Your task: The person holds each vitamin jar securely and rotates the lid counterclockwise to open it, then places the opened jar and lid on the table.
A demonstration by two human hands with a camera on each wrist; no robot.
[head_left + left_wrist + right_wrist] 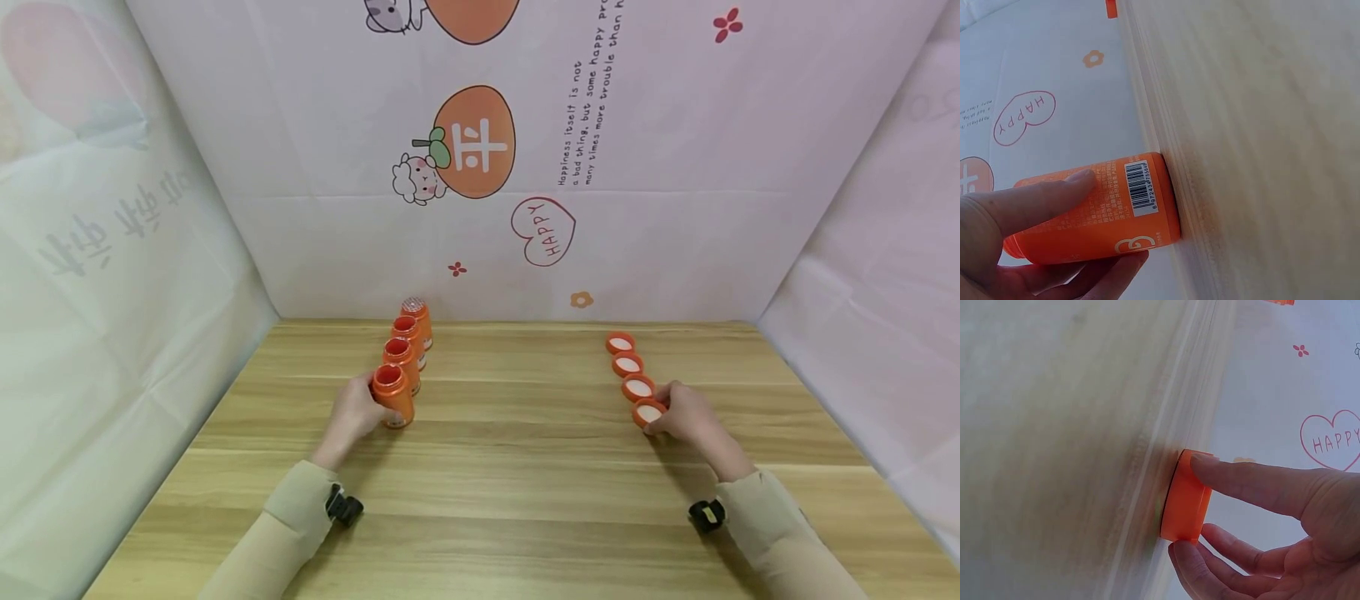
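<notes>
My left hand (358,410) grips the nearest orange bottle (394,398), which stands uncapped on the table. Thumb and fingers wrap its sides, and the left wrist view shows the barcode label (1141,188) near its base. Behind it runs a slanting row of similar bottles; the farthest bottle (415,310) has a pale patterned top, while the others show open mouths. On the right, my right hand (686,411) pinches the nearest orange cap (648,412) by its rim between thumb and fingers. This cap lies with its white inside up, touching or almost touching the table.
Several more orange caps (637,387) form a slanting line behind the pinched one, white insides up. A wood-grain table (510,483) spans between the two rows. Printed white sheeting (337,250) rises at the table's back edge and both sides.
</notes>
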